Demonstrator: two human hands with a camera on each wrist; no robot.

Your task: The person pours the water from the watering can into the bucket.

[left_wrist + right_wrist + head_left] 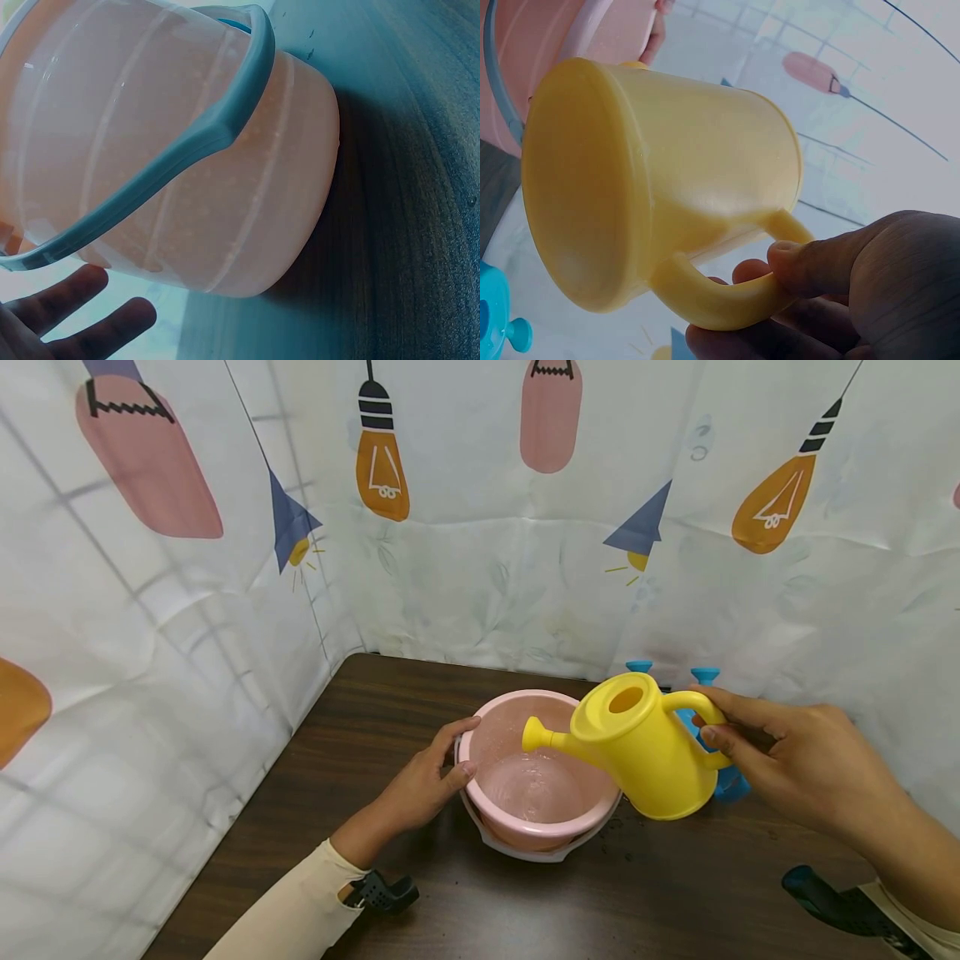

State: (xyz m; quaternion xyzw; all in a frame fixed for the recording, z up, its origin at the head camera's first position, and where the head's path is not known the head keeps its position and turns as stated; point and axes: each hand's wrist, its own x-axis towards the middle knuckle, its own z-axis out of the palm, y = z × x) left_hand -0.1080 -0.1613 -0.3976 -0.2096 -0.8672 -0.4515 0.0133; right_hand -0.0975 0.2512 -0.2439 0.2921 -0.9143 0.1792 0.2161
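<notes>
A pink bucket [510,829] with a pale carrying handle [557,857] stands on the table, some water [534,789] at its bottom. My left hand [420,781] touches its left rim with thumb and forefinger spread apart. In the left wrist view, other fingers [101,328] stretch out straight beside the bucket wall. My right hand [810,760] grips a yellow toy watering can [660,760] by its loop handle [724,300], thumb on top and fingers curled beneath. The can tilts left, with its spout [534,735] over the bucket opening.
Behind the can, partly hidden, are blue plastic things with knobs [705,675]. Water drops [615,824] dot the dark wooden table [292,852] right of the bucket. A printed white curtain [480,585] hangs along the table's back and left edges.
</notes>
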